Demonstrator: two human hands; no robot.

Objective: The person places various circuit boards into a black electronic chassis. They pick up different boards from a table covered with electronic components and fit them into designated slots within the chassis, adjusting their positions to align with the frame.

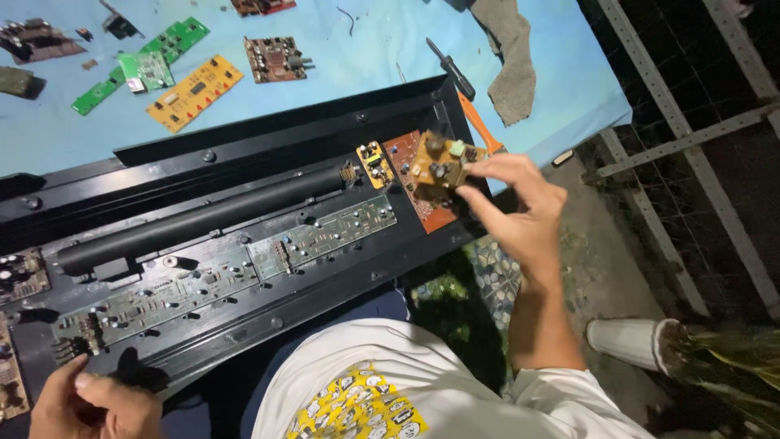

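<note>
Right hand (520,215) has its grip pinched on a small brown circuit board (437,167) at center-right of frame, lifted over the open black casing (244,236). Looks light, stiff and fragile, so edges only. Left hand (93,402), lower left, is clamped on the casing's near edge.

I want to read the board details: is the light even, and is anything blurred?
Head view: light is uneven, bright on the blue table, dark at the right; the right hand and its small brown board look slightly motion-blurred; the left hand is cut by the frame edge.
</note>
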